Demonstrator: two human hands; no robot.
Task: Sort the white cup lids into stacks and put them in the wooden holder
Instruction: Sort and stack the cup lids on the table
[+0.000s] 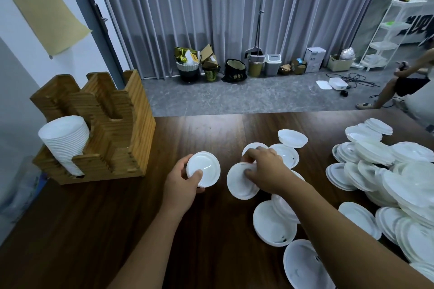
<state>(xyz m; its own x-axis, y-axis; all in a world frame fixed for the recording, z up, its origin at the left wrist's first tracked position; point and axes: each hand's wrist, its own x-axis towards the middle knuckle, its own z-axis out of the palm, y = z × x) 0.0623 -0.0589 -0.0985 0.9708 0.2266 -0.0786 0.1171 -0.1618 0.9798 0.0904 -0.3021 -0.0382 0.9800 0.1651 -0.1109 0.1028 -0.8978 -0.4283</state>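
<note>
My left hand grips a white lid stack above the dark wooden table, thumb across its face. My right hand pinches a tilted white lid by its upper edge, among several loose lids at the table's middle. A big heap of white lids fills the right side. The wooden holder stands at the left, with a tall stack of lids in its front left slot. Its other slots look empty.
The table's far edge runs across the middle of the view. Beyond it lie grey floor, bins and bags along a curtain, and a white shelf at the far right. A person crouches at the right edge. More lids lie under my right forearm.
</note>
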